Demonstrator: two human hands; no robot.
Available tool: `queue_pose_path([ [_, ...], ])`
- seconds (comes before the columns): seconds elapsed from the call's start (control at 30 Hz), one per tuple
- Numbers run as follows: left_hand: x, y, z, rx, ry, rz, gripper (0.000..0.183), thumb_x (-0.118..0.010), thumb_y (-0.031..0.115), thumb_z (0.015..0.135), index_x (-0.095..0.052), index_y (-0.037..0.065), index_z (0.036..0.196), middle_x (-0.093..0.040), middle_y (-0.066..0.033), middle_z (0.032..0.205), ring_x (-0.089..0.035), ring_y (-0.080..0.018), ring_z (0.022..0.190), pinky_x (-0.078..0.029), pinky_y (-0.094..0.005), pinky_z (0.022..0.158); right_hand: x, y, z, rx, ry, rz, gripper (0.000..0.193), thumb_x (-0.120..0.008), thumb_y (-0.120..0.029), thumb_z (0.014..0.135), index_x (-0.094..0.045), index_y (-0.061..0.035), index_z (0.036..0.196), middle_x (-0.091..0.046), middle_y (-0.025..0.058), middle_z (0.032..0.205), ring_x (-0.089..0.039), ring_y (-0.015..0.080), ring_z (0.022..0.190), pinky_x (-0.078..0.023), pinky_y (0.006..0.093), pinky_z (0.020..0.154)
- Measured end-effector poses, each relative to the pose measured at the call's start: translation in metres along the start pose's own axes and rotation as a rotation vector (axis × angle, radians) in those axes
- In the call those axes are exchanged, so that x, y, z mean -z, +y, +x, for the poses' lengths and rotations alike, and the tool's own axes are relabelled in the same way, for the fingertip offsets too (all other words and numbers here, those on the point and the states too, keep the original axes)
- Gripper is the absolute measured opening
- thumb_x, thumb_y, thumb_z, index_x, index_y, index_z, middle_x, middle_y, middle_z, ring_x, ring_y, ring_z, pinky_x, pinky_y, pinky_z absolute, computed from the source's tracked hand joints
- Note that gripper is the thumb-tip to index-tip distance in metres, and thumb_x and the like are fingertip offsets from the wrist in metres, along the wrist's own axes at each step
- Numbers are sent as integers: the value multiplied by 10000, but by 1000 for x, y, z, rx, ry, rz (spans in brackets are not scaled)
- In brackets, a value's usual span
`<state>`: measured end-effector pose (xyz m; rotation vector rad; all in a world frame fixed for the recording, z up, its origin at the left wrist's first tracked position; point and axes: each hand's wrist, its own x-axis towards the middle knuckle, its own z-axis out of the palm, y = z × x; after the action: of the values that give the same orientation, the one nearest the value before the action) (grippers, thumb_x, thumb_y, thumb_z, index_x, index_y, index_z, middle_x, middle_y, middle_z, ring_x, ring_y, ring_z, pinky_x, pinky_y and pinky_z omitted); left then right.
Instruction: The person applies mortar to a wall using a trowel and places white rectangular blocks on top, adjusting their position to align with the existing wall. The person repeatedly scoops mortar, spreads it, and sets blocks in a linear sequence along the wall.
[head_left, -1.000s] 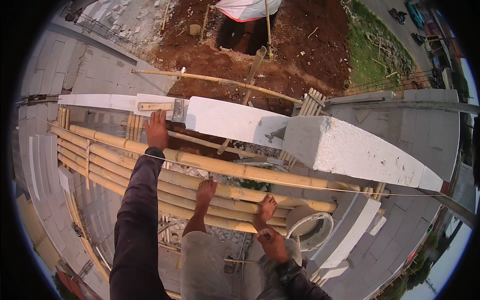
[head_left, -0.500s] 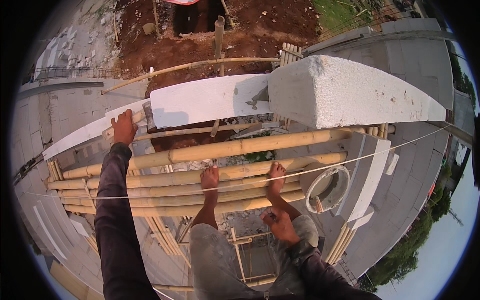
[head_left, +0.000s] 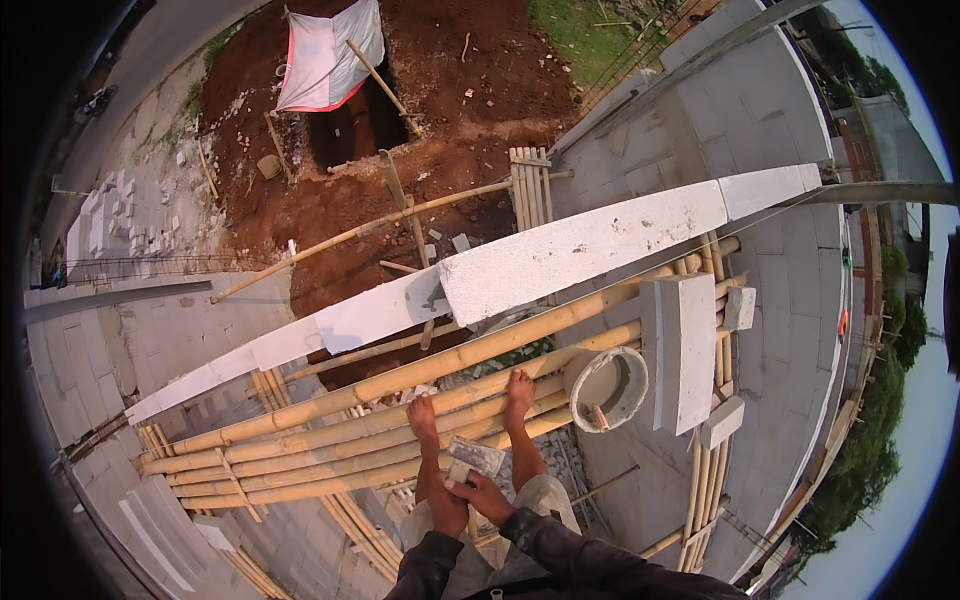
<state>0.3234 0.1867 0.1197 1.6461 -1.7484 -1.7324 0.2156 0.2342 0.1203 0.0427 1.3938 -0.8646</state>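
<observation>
My left hand (head_left: 448, 514) and my right hand (head_left: 487, 499) are together in front of my knees. Between them is a hand tool with a pale handle and a flat grey rectangular head (head_left: 478, 456). My left fingers close round the handle's lower part; my right fingers are closed against it, and what else they hold is hidden. Beyond my feet runs a course of white blocks (head_left: 590, 245) with grey mortar at one joint. To the right, a round mortar bucket (head_left: 609, 390) holds a tool with a reddish-brown handle.
My bare feet stand on bamboo poles (head_left: 340, 445) laid side by side, with gaps to the ground below. White blocks (head_left: 688, 350) are stacked at the right. A thin string runs near the wall top. Beyond lies a dug pit (head_left: 350, 140) partly under a pale sheet (head_left: 335, 55).
My left hand has come back from the block course at the left, bringing the tool to my right hand. The view has turned and shifted.
</observation>
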Motion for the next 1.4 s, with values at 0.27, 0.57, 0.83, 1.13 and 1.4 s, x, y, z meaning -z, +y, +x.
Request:
queue_pose_path([
  [0.27,-51,36,-13,33,-238,116,356,-716,141,827,-604,-15,1127,-642,-242,1057,-643,-398,978,-504,-440,827,82,5,4,234,260,-214,185,-679,-157,919,-680,-42,1065,-678,29,924,-635,117,854,-508,279,734],
  [0.57,-7,21,21,94,-124,150,363,-707,96,803,-618,-17,1137,-639,-185,1053,-637,-331,972,-498,-398,865,100,-32,-4,-196,300,226,194,-617,-101,903,-551,-95,1086,-559,62,728,-552,180,562,-474,339,484],
  [0.83,12,44,94,-132,90,192,510,-710,34,799,-539,-1,1278,-607,-190,1189,-594,-328,1125,-460,-409,978,88,-45,7,-156,337,185,171,-589,-104,909,-539,-56,1065,-553,66,709,-545,192,506,-474,362,449],
  [1.13,26,158,213,-463,117,227,1105,-876,90,646,-227,27,1538,-315,-221,1540,-298,-377,1441,-271,-432,1189,67,-92,71,-3,367,391,122,-591,-106,916,-555,-32,1006,-561,104,695,-550,232,469,-476,398,407],
  [1.4,19,194,266,-651,-55,339,1082,-841,70,620,-258,22,1530,-359,-213,1525,-341,-348,1435,-273,-408,1190,27,-146,167,-5,354,953,144,-579,-194,943,-555,-87,1037,-537,47,703,-533,203,528,-474,385,497],
])
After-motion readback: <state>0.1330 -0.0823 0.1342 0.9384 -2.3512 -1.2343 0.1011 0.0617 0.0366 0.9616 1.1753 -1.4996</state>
